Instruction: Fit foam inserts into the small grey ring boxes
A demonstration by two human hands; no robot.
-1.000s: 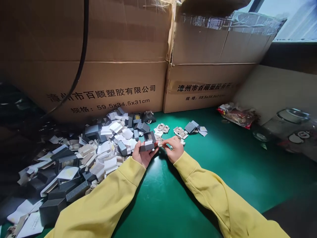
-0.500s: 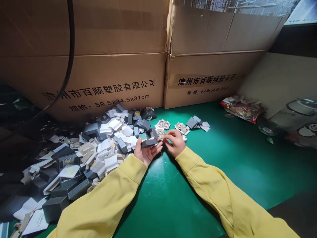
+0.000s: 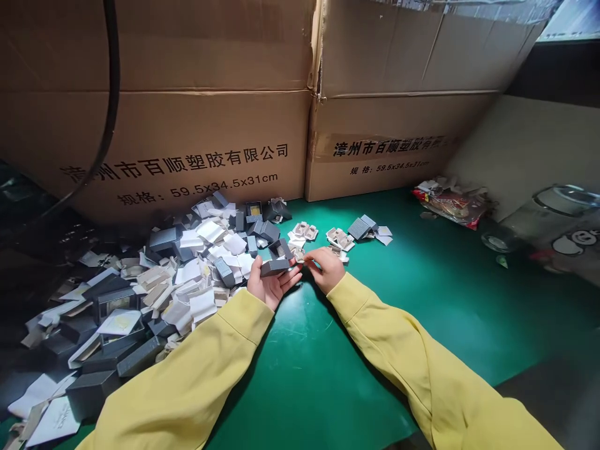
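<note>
Left hand fingers held the open dark box, which called for steady support; right hand fingers were narrowed beside it, any held piece indistinguishable

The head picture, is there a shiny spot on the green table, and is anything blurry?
Head view: yes, pale glare on the green table below the left hand and right hand; shadows beside both yellow sleeves; clear jar at right, blurry; far left, very dark.

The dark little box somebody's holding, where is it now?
In the head view, the dark box sits in the left hand near the middle, between the messy heap on its left and the right hand.
</note>
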